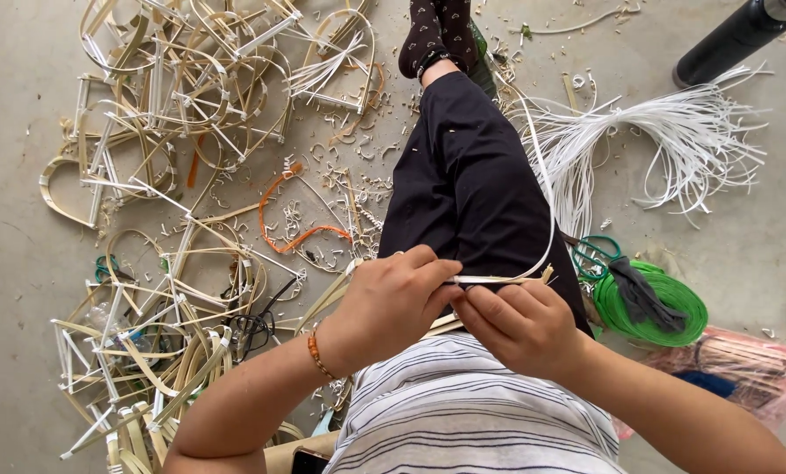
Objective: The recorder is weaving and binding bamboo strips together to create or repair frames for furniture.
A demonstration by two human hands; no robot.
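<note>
While both hands meet over the lap, the left hand and right hand pinch a white strip lying left-to-right between them.

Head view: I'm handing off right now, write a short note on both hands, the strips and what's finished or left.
Left hand: pinching the white strip at its bound end.
Right hand: gripping the same joint on the bamboo strips over the lap.
Done: heaps of bent bamboo frames lie on the floor to the left.
Left: a bundle of loose white strips lies unused to the right, beside the green coil; the current binding looks unfinished.
</note>
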